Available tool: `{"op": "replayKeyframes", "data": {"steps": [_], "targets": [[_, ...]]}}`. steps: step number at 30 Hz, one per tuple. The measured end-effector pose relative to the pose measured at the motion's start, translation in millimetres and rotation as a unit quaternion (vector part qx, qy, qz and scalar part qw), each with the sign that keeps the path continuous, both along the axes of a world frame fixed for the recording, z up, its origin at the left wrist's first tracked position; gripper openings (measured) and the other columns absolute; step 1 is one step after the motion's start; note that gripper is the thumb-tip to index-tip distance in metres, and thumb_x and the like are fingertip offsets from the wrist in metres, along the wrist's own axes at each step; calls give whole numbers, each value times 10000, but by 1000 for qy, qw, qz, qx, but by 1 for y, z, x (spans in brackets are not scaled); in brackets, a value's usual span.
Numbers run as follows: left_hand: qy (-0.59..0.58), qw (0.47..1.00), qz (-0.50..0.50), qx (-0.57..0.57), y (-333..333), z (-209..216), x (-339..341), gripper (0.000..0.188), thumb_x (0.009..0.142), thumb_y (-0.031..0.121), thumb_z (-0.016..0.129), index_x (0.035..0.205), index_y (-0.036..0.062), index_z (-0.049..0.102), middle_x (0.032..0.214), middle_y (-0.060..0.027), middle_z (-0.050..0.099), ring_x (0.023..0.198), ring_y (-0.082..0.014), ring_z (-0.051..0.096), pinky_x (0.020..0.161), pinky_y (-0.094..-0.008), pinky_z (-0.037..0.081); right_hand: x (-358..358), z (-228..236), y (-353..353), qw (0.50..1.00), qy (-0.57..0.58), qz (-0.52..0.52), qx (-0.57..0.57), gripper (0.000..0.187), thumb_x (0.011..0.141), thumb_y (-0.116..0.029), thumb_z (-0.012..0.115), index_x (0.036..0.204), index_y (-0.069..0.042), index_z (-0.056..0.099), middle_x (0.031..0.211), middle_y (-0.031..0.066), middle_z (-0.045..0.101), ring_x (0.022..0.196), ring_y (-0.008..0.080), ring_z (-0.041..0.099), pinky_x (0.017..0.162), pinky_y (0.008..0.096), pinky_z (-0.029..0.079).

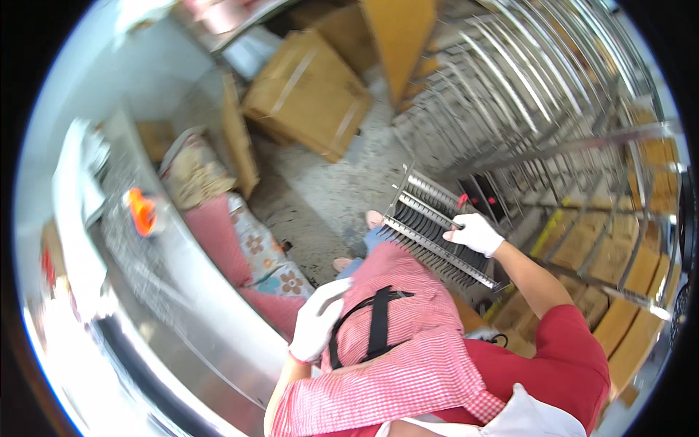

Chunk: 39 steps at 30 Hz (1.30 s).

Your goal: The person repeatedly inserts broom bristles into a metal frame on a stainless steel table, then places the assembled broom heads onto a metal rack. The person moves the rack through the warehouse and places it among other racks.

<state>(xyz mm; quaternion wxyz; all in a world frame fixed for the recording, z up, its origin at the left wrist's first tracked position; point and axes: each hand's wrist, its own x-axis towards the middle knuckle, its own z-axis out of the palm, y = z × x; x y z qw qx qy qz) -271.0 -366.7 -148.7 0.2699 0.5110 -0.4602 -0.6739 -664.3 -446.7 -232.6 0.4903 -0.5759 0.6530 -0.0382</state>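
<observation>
My right hand [477,234], in a white glove, grips a metal rack [429,224] at its right side. Rows of thin black curved pieces [419,227] sit between the rack's slotted metal bars; their exact kind is unclear. The rack hangs tilted in front of me, over the floor. My left hand [319,319], gloved in white too, is held beside the red-and-white checked apron [415,306] with its fingers stretched out and nothing visible in it. A black strap [378,324] lies across the apron.
At my left runs a shiny metal worktop [196,298] carrying an orange object [142,211]. Patterned cushions [266,247] lie beside it. Cardboard boxes [309,95] stand on the grey floor [313,211] ahead. A tall metal shelving frame [539,153] fills the right, with cartons [582,247] behind its bars.
</observation>
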Motion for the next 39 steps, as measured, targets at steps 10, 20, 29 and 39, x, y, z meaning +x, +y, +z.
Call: {"op": "replayKeyframes", "data": {"steps": [10,20,29,39], "targets": [[444,779,355,-263,53,146,64,487,979,456,464,1100,-5,562,847,-95,575,851,-216,541,832,-365,404,303,166,27,781,-273,390,-405,224,772,-168,794,941,-71,682,719,112,635,636,240,641,606,326,503],[-436,356,725,-396,217,198,163,166,888,109,655,788,-11,598,710,-52,656,611,-132,614,552,-285,474,593,285,117,625,-639,414,173,674,958,-596,483,1320,-29,440,1185,67,562,1094,181,547,907,315,464],[-439,93,872,-197,223,106,184,860,786,97,740,1450,-33,209,1444,-216,312,1358,-322,329,1121,-430,301,686,330,210,584,-501,561,304,413,1016,-398,389,962,-54,611,635,42,580,555,100,494,528,233,381],[-554,-45,829,-55,258,84,246,1376,626,185,914,1504,5,-131,1507,-264,163,1376,-375,309,1127,-489,289,671,302,262,543,-472,606,338,401,1024,-407,391,1014,-50,575,743,39,567,651,121,503,623,274,438]]}}
